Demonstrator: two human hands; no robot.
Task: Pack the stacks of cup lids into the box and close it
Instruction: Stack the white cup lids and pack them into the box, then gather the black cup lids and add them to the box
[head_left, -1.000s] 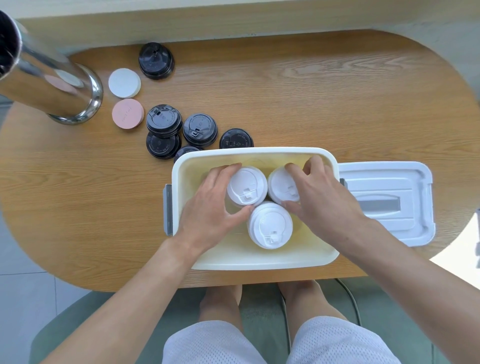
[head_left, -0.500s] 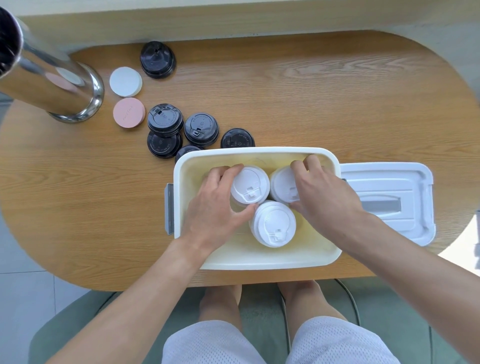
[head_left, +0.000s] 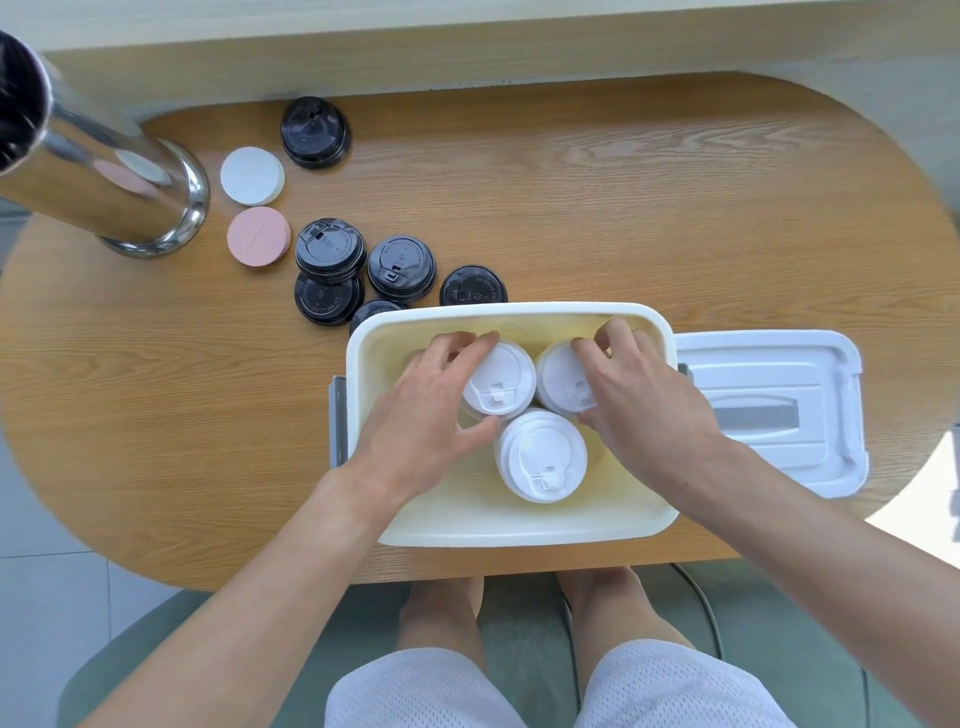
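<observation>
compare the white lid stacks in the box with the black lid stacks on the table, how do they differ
The white lid stacks are white and stand inside the box; the black lid stacks are black and still sit on the table behind it. The left hand and right hand each grip a white stack; no hand touches a black one. There are three white stacks, but six black. Both are round sip lids, tops up.
</observation>
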